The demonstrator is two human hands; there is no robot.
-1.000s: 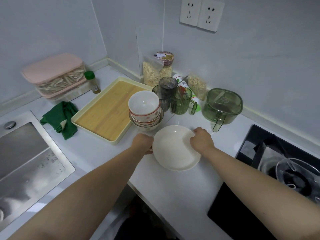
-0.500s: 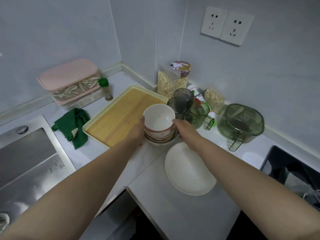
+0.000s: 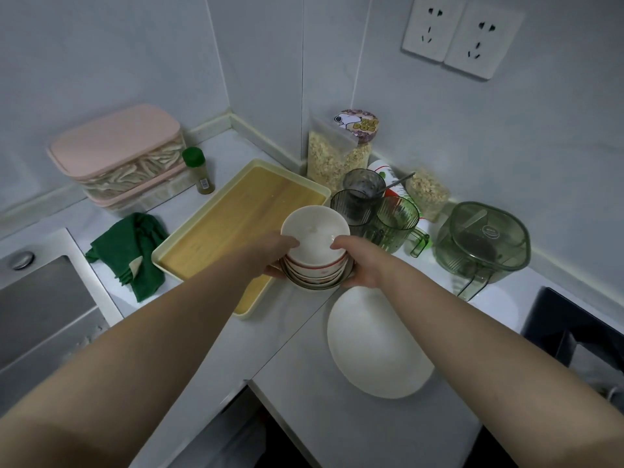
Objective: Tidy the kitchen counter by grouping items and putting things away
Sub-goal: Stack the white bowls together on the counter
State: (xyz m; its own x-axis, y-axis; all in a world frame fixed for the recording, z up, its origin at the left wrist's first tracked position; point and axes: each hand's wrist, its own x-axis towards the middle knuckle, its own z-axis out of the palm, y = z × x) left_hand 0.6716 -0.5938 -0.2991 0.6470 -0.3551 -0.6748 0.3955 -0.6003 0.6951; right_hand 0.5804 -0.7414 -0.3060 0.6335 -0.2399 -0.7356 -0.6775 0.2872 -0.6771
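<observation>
Head camera looks down on a corner counter (image 3: 304,417), where both hands clasp a stack of bowls (image 3: 314,231) from either side. The left hand (image 3: 270,255) curls round the stack's left side with its thumb on the top bowl's rim, and the right hand (image 3: 358,265) mirrors it on the right, so both have a firm hold and neither is free. The stack sits at the near right corner of a wooden-bottomed tray (image 3: 236,214), just beside a green mug (image 3: 395,224) and two grey tumblers (image 3: 354,207); whether it rests on the counter or is raised off it cannot be told. A white plate (image 3: 378,346) lies near the stack, on the near side. To the left are a green cloth (image 3: 131,251) and a sink (image 3: 40,298). Far right stands a green lidded container (image 3: 483,241).
</observation>
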